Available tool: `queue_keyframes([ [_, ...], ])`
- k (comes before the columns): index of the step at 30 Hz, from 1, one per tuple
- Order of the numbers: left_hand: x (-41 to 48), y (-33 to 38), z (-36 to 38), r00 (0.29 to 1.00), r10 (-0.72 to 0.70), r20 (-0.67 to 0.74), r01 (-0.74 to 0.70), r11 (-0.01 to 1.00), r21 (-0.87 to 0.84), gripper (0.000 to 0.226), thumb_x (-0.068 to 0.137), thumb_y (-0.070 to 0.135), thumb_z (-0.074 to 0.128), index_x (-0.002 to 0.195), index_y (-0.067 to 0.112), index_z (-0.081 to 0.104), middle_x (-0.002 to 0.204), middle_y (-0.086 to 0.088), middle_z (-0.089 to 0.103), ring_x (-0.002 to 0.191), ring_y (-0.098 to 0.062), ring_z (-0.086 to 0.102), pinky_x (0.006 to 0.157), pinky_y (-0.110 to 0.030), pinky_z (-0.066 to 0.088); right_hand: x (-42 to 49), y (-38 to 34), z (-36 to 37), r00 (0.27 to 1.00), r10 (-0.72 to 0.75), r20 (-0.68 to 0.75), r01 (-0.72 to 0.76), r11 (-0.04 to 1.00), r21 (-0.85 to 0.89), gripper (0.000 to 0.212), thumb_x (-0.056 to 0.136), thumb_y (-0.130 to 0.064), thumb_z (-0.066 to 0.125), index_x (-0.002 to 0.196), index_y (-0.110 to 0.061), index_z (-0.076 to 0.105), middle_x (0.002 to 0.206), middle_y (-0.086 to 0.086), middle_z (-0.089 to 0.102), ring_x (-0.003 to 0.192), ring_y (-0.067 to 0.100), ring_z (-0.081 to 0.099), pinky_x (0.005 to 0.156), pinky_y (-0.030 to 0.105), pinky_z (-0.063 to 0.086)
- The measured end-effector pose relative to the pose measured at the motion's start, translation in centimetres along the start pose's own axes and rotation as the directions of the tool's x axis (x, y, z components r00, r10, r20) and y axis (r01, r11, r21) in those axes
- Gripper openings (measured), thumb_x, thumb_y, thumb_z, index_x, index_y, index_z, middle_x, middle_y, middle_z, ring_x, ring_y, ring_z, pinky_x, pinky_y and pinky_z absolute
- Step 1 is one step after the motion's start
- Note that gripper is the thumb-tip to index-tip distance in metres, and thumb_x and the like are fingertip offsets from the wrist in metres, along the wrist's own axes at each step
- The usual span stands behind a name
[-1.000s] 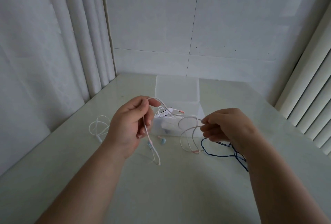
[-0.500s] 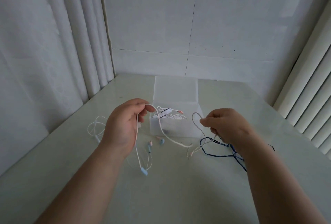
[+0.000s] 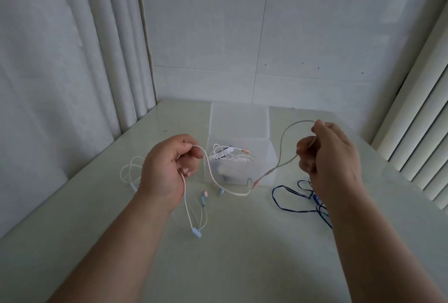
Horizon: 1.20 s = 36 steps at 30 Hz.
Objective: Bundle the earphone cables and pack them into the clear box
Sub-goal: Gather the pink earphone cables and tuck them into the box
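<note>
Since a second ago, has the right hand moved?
Yes. The right hand has shifted rightward and slightly up, away from the clear plastic box, pinching the pale pink earphone cable.

Pale pink cable sags between both grips; behind its dip sits the open clear box; blue cable lies under the right grip.
</note>
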<state>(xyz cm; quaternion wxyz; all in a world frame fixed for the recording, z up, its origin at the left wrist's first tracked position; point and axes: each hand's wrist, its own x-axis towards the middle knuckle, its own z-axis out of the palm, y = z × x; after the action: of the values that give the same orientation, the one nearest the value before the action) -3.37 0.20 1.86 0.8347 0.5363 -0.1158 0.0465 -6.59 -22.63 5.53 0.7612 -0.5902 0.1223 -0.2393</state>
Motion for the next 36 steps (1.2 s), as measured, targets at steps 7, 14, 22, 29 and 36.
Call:
queue_keyframes([
  [7,0.0,0.0,0.1,1.0,0.006,-0.018,-0.006,1.0,0.006,0.026,0.064,0.013,0.04,0.044,0.013,0.057,0.04,0.001,0.046,0.043,-0.014,0.022,0.053,-0.031,0.013,1.0,0.1,-1.0,0.972,0.228,0.049,-0.206,0.739,0.641,0.021,0.098,-0.016,0.045,0.078,-0.014,0.044,0.055,0.003,0.057,0.039,0.011,0.043,0.039,0.016,0.038],
  [14,0.1,-0.1,-0.1,0.997,0.056,-0.055,-0.057,0.998,-0.008,0.018,0.062,0.017,0.054,0.045,0.012,0.055,0.041,0.002,0.046,0.04,-0.013,0.025,0.047,-0.025,0.018,1.0,0.5,-1.1,0.997,0.023,-0.079,-0.027,0.998,-0.049,0.017,0.091,-0.023,0.06,0.077,-0.013,0.061,0.051,-0.002,0.052,0.047,0.012,0.038,0.051,0.026,0.03],
  [22,0.3,0.0,0.2,0.979,0.096,-0.179,-0.067,0.984,0.164,0.027,0.065,0.017,0.06,0.039,0.018,0.053,0.041,0.003,0.04,0.041,-0.014,0.023,0.052,-0.034,0.014,1.5,0.0,-1.2,0.958,0.212,0.192,-0.285,0.634,0.719,0.024,0.1,-0.017,0.044,0.077,-0.013,0.047,0.059,-0.001,0.059,0.04,0.003,0.047,0.038,0.012,0.04],
  [29,0.2,0.0,0.2,0.979,0.081,-0.186,-0.044,0.98,0.193,0.03,0.063,0.015,0.058,0.036,0.018,0.047,0.038,0.007,0.038,0.043,-0.015,0.021,0.052,-0.033,0.014,2.0,0.8,-1.3,0.976,0.171,0.137,-0.219,0.762,0.609,0.03,0.099,-0.022,0.042,0.069,-0.019,0.041,0.05,-0.004,0.043,0.045,0.011,0.037,0.045,0.018,0.031],
  [36,0.2,0.0,0.2,0.982,0.085,-0.17,-0.052,0.98,0.191,0.03,0.061,0.013,0.057,0.034,0.018,0.046,0.037,0.004,0.038,0.041,-0.015,0.022,0.048,-0.028,0.018,1.5,0.2,-1.0,0.981,0.177,0.083,-0.173,0.59,0.788,0.023,0.103,-0.017,0.04,0.086,-0.005,0.049,0.073,0.01,0.074,0.054,0.013,0.066,0.054,0.021,0.055],
])
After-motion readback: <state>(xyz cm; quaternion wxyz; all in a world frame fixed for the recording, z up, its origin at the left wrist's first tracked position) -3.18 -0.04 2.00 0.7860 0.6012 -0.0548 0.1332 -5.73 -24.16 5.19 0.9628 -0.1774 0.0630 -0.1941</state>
